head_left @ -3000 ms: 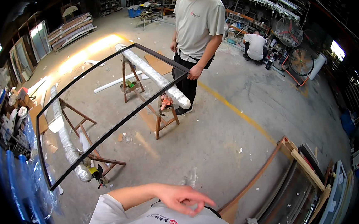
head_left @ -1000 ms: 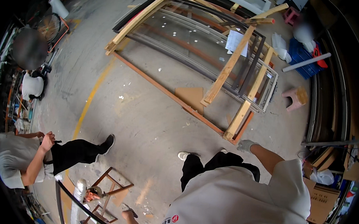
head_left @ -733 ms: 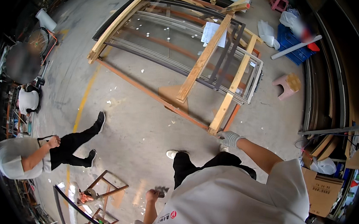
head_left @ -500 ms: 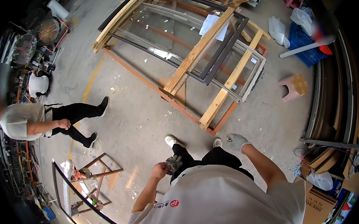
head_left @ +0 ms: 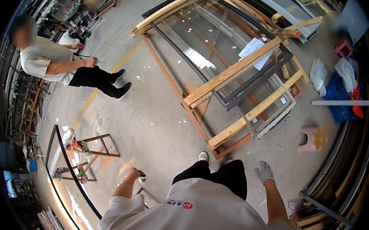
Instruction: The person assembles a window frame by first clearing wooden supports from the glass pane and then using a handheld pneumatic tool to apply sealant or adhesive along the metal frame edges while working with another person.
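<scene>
My left hand [head_left: 133, 173] is bare and hangs out to the left of my body. Its fingers are closed round a grey work glove [head_left: 142, 177], of which only a small dark and pale part shows. On the other side, my right hand [head_left: 265, 173] wears a grey striped glove; its fingers are spread and touch nothing. Ahead of me, stacked glazed window frames [head_left: 223, 45] lie with wooden beams [head_left: 234, 71] across them over a brown metal frame [head_left: 166, 73]. A sheet of paper [head_left: 261, 52] rests on the stack.
To the left a black frame [head_left: 74, 169] leans by a brown trestle [head_left: 104, 154]. A person [head_left: 64, 66] stands farther left. At the right are a pink stool [head_left: 309, 138], a blue crate [head_left: 336, 91] with plastic bags and a pale tube [head_left: 341, 103].
My view has swung left and I stand farther from my earlier spot relative to the stack. My left hand has moved outward with the glove. The person at left has stepped on.
</scene>
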The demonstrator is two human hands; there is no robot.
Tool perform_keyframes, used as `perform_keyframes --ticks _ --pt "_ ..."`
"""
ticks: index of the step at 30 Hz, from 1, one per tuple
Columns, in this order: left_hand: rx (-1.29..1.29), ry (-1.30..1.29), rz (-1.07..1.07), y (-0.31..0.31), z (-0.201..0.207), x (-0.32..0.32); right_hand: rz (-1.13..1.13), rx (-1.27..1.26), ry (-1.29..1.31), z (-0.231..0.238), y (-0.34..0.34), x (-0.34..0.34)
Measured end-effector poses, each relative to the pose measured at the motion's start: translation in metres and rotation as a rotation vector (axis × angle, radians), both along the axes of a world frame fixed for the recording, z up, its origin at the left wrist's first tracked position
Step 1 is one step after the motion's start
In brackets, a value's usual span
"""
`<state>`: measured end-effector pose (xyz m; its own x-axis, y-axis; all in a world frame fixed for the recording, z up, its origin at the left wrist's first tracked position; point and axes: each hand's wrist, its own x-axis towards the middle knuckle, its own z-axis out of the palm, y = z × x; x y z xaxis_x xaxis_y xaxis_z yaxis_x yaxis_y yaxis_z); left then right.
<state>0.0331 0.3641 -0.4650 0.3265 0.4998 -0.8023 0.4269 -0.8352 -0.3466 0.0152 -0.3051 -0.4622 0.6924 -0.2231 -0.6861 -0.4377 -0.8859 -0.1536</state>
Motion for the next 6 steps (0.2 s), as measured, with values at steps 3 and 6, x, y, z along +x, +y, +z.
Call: perform_keyframes --ticks 3,6 --pt "-0.048 -0.275 -0.076 -0.011 -0.007 -0.019 0.085 -0.001 -0.086 -0.028 -0.036 0.037" --pt "-0.093 -0.154 -0.040 -0.061 0.012 -0.029 0.220 0.008 -0.196 -0.050 -0.074 0.115"
